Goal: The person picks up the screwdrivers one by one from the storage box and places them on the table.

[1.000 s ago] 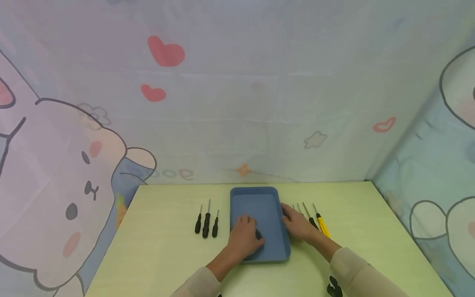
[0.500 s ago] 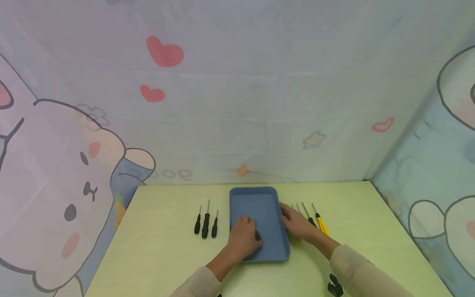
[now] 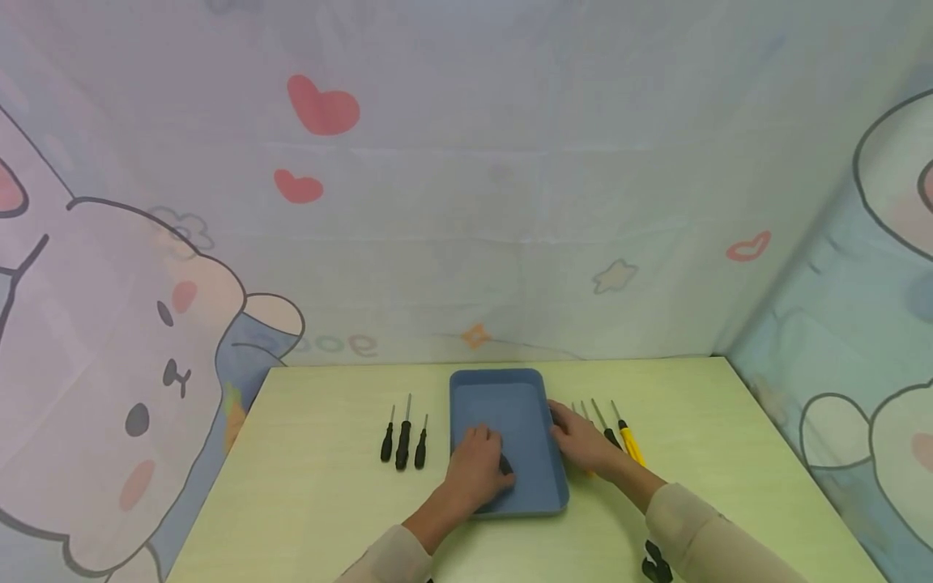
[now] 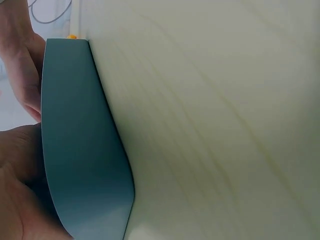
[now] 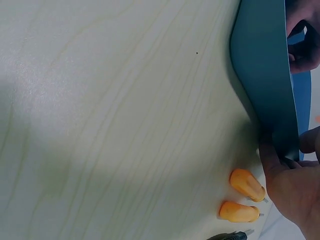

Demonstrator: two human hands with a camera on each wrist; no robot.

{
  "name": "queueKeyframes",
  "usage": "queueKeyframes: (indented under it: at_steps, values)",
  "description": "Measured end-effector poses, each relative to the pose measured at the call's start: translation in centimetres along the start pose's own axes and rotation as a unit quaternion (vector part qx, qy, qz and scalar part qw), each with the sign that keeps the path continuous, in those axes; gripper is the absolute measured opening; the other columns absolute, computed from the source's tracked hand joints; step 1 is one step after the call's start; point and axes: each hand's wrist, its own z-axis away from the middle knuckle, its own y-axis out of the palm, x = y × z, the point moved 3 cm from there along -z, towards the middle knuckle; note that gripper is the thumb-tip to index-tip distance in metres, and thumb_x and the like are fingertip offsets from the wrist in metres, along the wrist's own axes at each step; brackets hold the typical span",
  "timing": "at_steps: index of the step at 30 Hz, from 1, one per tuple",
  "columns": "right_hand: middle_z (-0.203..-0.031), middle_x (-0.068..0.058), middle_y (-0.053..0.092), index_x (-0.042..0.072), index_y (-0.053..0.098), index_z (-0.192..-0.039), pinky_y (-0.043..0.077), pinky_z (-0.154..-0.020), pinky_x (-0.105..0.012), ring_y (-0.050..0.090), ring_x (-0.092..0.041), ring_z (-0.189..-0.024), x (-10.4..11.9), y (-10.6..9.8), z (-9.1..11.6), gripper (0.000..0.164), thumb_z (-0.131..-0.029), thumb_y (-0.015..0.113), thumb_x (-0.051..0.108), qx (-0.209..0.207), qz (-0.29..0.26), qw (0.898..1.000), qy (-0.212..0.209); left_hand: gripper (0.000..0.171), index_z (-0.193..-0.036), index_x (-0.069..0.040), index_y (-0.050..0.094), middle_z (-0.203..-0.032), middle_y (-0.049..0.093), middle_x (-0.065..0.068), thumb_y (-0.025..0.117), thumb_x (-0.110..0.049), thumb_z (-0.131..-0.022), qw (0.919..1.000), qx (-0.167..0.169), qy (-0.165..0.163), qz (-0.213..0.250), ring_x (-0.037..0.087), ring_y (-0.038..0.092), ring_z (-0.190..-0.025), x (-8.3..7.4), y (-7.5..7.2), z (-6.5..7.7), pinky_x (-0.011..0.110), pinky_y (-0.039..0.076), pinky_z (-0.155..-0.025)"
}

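Note:
A blue tray (image 3: 503, 397) lies on the table between my two hands. Inside its lower left part, my left hand (image 3: 474, 472) grips a black object (image 3: 505, 465), mostly hidden by the fingers, so its kind is unclear. My right hand (image 3: 581, 441) holds the tray's right side. In the right wrist view, thumb and fingers of the right hand (image 5: 295, 192) pinch the tray wall (image 5: 262, 55) from both sides. The left wrist view has the tray's outer wall (image 4: 85, 125) in front of the left hand (image 4: 20, 185).
Three black-handled screwdrivers (image 3: 403, 445) lie left of the tray. On the right are several more, including a yellow-handled screwdriver (image 3: 631, 441) and a black-handled one (image 3: 612, 438), partly behind the right arm. A black object (image 3: 658, 563) lies near the right sleeve. A printed cloth hangs behind the table.

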Motion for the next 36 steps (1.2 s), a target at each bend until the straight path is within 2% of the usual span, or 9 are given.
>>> queueKeyframes:
  at_steps: [4,9,15,20,25,30,33,36]
  values:
    - [-0.164,-0.026,0.039,-0.003,0.029,-0.165,0.036,-0.121,-0.06,0.04,-0.044,-0.151,0.0,0.0,0.0,0.055,-0.112,0.043,0.007,-0.004,0.006,1.0,0.002,0.053,-0.109,-0.003,0.067,-0.106,0.061,0.01,0.091,-0.041,-0.082,0.9999,0.001,0.011,-0.011,0.026,0.059,-0.1,0.2,0.2,-0.1,0.037,0.058,-0.086]
    - [-0.164,-0.028,0.039,-0.005,0.029,-0.164,0.037,-0.12,-0.061,0.04,-0.045,-0.15,0.2,-0.1,0.1,0.055,-0.112,0.042,0.006,-0.006,0.012,1.0,-0.006,0.056,-0.111,-0.003,0.068,-0.103,0.061,0.009,0.089,-0.047,-0.083,0.998,0.006,0.032,-0.053,0.023,0.06,-0.097,0.2,0.1,-0.4,0.034,0.059,-0.082]
    - [-0.164,-0.028,0.039,-0.005,0.028,-0.164,0.036,-0.12,-0.061,0.04,-0.046,-0.15,0.3,-0.3,0.3,0.055,-0.112,0.042,0.006,-0.009,0.019,1.0,-0.013,0.061,-0.116,-0.002,0.068,-0.107,0.062,0.01,0.088,-0.049,-0.083,0.9969,0.035,0.032,-0.064,0.023,0.06,-0.1,0.0,-0.4,-0.7,0.035,0.059,-0.082]
    - [-0.163,-0.027,0.041,-0.004,0.029,-0.164,0.037,-0.12,-0.061,0.041,-0.045,-0.15,0.4,-0.4,0.3,0.055,-0.112,0.042,0.007,-0.011,0.025,0.999,-0.017,0.064,-0.12,-0.002,0.067,-0.111,0.063,0.012,0.089,-0.049,-0.082,0.9967,0.047,0.03,-0.059,0.025,0.061,-0.104,0.0,-0.4,-0.9,0.037,0.059,-0.086]
    - [-0.162,-0.027,0.042,-0.004,0.031,-0.163,0.038,-0.119,-0.061,0.042,-0.045,-0.148,0.4,-0.4,0.0,0.054,-0.112,0.043,0.006,-0.016,0.037,0.999,-0.022,0.067,-0.119,0.0,0.066,-0.108,0.061,0.012,0.09,-0.049,-0.08,0.9975,0.041,0.033,-0.048,0.026,0.059,-0.103,0.1,-0.1,-1.0,0.036,0.058,-0.086]
    - [-0.162,-0.028,0.043,-0.005,0.031,-0.163,0.039,-0.118,-0.061,0.044,-0.045,-0.148,0.4,-0.3,0.0,0.054,-0.112,0.043,0.007,-0.015,0.039,0.999,-0.024,0.07,-0.12,0.001,0.065,-0.11,0.064,0.015,0.09,-0.051,-0.08,0.9972,0.047,0.038,-0.043,0.029,0.061,-0.109,0.4,0.2,-1.1,0.038,0.057,-0.093]
    - [-0.16,-0.029,0.044,-0.006,0.032,-0.162,0.04,-0.117,-0.062,0.044,-0.047,-0.146,0.3,-0.2,0.1,0.054,-0.111,0.043,0.006,-0.019,0.038,0.999,-0.031,0.064,-0.116,-0.002,0.065,-0.109,0.064,0.015,0.089,-0.049,-0.081,0.9968,0.059,0.045,-0.028,0.03,0.06,-0.109,0.8,0.0,-1.2,0.039,0.057,-0.093]
    - [-0.158,-0.032,0.044,-0.009,0.033,-0.161,0.041,-0.116,-0.064,0.045,-0.049,-0.145,0.3,0.0,0.2,0.054,-0.11,0.042,0.006,-0.024,0.05,0.998,-0.044,0.057,-0.11,-0.005,0.063,-0.105,0.06,0.012,0.088,-0.048,-0.082,0.9955,0.077,0.055,-0.004,0.027,0.058,-0.103,1.2,-0.4,-1.3,0.039,0.057,-0.086]
